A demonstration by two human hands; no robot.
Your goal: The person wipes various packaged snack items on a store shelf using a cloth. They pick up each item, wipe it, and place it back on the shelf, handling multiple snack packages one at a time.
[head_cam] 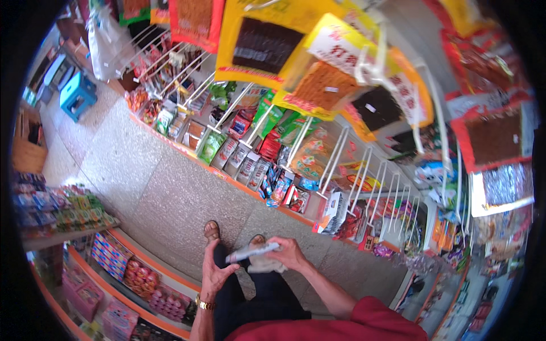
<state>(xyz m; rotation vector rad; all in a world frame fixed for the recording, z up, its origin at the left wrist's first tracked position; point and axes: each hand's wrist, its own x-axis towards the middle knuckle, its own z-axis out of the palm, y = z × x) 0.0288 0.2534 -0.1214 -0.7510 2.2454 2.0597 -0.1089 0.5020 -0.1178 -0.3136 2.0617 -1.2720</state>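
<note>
My right hand (286, 253) grips a flat, pale packet (252, 252) at its right end. A greyish-white cloth (266, 264) hangs just below the packet, and seems to be in the same hand. My left hand (216, 270), with a gold-coloured watch (205, 303) at the wrist, is spread beside the packet's left end, thumb and fingers apart. Whether it touches the packet is hard to tell. Both hands are over my dark trousers and sandalled feet, above the speckled floor.
A shelf edge with boxed snack packets (247, 170) crosses ahead, under long metal display hooks (298, 143). Large hanging snack bags (266, 42) are above. Lower left stand shelves of wrapped goods (140, 279). A blue plastic stool (78, 96) stands at the far left.
</note>
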